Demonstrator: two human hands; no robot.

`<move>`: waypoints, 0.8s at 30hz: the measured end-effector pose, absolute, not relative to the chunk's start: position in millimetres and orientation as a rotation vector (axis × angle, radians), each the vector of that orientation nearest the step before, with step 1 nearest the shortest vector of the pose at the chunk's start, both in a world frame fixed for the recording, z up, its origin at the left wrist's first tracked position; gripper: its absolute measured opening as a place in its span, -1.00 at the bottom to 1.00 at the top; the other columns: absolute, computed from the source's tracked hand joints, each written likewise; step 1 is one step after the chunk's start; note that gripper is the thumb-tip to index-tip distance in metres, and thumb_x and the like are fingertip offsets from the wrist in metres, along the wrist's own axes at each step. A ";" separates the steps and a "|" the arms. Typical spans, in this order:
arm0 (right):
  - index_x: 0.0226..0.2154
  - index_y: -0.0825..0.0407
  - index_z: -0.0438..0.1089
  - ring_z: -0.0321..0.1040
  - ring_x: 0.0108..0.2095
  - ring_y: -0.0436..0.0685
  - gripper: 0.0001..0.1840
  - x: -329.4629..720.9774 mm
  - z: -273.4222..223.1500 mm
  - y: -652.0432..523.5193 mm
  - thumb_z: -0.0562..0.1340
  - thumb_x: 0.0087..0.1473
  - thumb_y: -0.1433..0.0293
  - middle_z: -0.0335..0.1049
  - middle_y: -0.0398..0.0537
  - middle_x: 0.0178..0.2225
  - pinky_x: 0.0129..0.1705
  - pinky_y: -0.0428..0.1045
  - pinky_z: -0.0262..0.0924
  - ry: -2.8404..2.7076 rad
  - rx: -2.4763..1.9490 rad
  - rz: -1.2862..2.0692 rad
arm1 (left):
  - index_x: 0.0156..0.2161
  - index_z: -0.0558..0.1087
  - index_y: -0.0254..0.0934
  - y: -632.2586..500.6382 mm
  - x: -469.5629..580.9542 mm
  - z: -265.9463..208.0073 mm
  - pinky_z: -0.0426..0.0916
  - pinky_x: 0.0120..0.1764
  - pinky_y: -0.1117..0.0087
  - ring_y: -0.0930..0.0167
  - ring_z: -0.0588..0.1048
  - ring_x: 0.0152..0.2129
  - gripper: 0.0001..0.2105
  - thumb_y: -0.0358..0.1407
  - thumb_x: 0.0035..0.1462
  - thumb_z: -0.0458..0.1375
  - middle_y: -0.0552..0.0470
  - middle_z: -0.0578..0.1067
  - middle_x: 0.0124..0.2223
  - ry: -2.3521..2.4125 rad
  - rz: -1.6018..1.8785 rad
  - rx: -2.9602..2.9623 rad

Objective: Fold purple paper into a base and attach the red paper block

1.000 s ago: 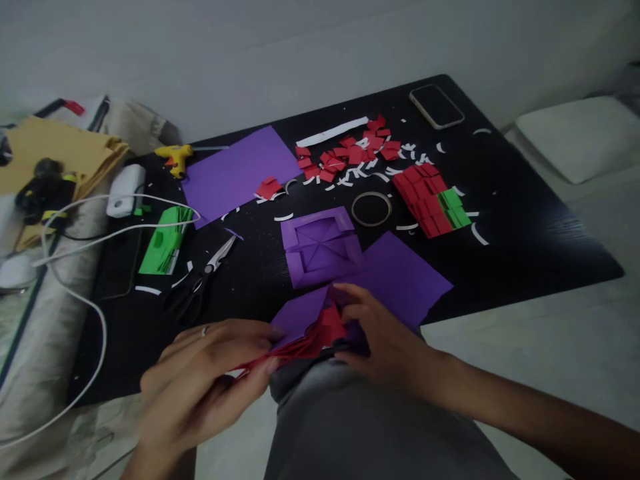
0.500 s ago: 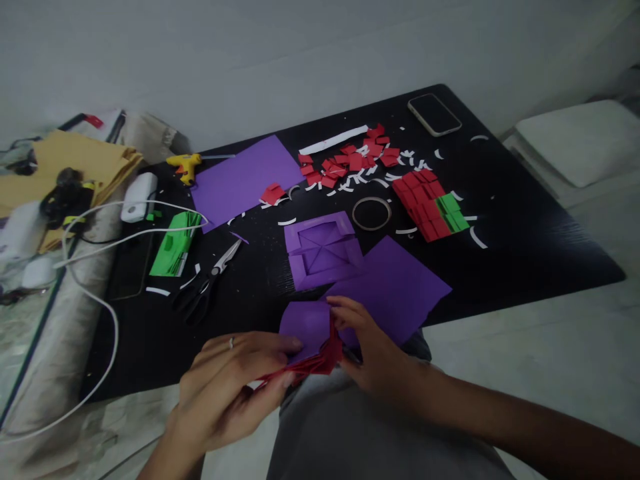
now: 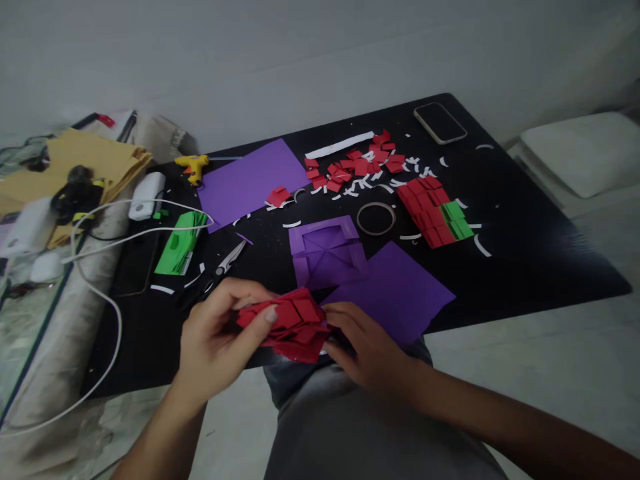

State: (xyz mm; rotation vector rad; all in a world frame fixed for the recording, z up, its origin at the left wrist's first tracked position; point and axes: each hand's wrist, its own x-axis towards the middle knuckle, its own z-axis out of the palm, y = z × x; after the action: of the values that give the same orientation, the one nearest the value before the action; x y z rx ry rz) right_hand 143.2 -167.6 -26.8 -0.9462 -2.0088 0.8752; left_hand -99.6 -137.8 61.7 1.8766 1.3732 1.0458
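Between my hands, above the table's front edge, is a folded paper piece [image 3: 295, 317] with its layered red side facing up. My left hand [image 3: 220, 340] grips its left end, thumb on top and fingers behind. The fingers of my right hand [image 3: 360, 340] close on its right end. Just beyond lie a folded purple paper frame [image 3: 327, 250] with a recessed middle and a flat purple sheet [image 3: 395, 287]. To the right rests a red and green paper piece [image 3: 433, 210] made of overlapping squares. Scissors [image 3: 225, 267] lie left, partly hidden behind my left hand.
Red paper squares [image 3: 355, 163] and white scraps litter the back. A tape ring [image 3: 376, 219], a phone [image 3: 440, 123], another purple sheet [image 3: 250, 180], a yellow glue gun [image 3: 193, 167] and a green paper stack [image 3: 180, 243] lie around. A white cable [image 3: 117, 320] loops at left.
The held piece has been turned over: its purple side faced up before, and now its red side does. My left hand has shifted its grip, thumb now on top. The view has shifted slightly.
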 end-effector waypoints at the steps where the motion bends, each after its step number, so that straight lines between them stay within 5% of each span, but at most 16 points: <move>1: 0.09 0.03 0.34 0.48 0.06 0.28 -0.72 141.6 -25.2 -166.9 0.20 0.34 0.43 0.51 0.20 0.02 0.09 0.22 0.45 -1.974 -0.954 0.943 | -0.19 0.54 -0.23 -131.3 -98.5 62.7 0.44 -0.44 0.54 0.49 0.54 -0.50 -0.93 -0.35 0.21 0.32 0.09 0.61 -0.36 1.419 1.035 1.822; 5: -0.12 -0.01 0.39 0.53 -0.18 0.15 -0.88 135.0 -16.2 -163.6 0.18 0.38 0.32 0.54 -0.03 -0.23 -0.05 0.09 0.47 -1.670 -1.129 1.380 | -0.25 0.52 -0.25 -102.0 -93.1 62.1 0.32 -0.53 0.55 0.53 0.39 -0.60 -0.84 -0.20 0.21 0.33 0.13 0.49 -0.46 1.422 0.982 1.515; 10: -0.24 -0.05 0.36 0.50 -0.31 0.09 -0.67 128.9 -14.0 -153.8 0.29 0.25 0.04 0.44 -0.17 -0.32 -0.24 0.05 0.54 -0.963 -1.090 1.985 | -0.21 0.49 -0.23 -73.8 -87.8 49.6 0.16 -0.70 0.56 0.56 0.27 -0.76 -0.74 -0.10 0.16 0.37 0.22 0.37 -0.59 1.338 0.828 1.171; 14: -0.20 -0.05 0.34 0.55 -0.36 0.09 -0.56 129.8 -12.6 -148.4 0.28 0.21 -0.08 0.49 -0.16 -0.33 -0.28 0.04 0.53 -0.722 -1.049 2.097 | -0.18 0.51 -0.24 -63.9 -85.6 38.9 0.18 -0.70 0.57 0.56 0.28 -0.76 -0.72 -0.12 0.11 0.40 0.23 0.38 -0.59 1.330 0.809 1.167; 17: -0.06 -0.05 0.35 0.60 -0.23 0.14 -0.55 130.4 -9.6 -150.8 0.37 0.17 0.02 0.56 -0.10 -0.24 -0.17 0.08 0.53 -0.739 -1.013 2.063 | -0.18 0.53 -0.26 -60.8 -86.8 34.4 0.23 -0.65 0.57 0.57 0.30 -0.73 -0.71 -0.14 0.08 0.41 0.22 0.41 -0.57 1.329 0.829 1.176; 20: 0.08 -0.07 0.35 0.60 -0.06 0.19 -0.37 127.8 -8.5 -155.5 0.51 -0.03 0.34 0.61 -0.04 -0.10 0.02 0.16 0.50 -0.876 -1.031 1.974 | -0.14 0.57 -0.29 -56.7 -91.8 33.2 0.37 -0.53 0.52 0.52 0.44 -0.64 -0.64 -0.13 0.03 0.46 0.13 0.53 -0.49 1.310 0.823 1.166; 24: -0.14 0.02 0.49 0.60 -0.09 0.19 -0.70 125.1 -5.8 -148.2 0.42 0.02 0.43 0.63 0.01 -0.11 0.07 0.20 0.47 -1.046 -1.125 1.882 | -0.20 0.62 -0.30 -39.6 -99.5 34.7 0.48 -0.37 0.47 0.45 0.56 -0.51 -0.63 -0.13 -0.06 0.52 0.02 0.64 -0.39 1.233 0.737 1.170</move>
State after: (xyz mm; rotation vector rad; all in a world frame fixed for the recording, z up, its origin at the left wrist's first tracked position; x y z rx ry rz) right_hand 125.1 -148.2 -5.8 -1.1253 -1.0458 1.8824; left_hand -99.5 -39.6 34.7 1.1700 1.2328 0.7366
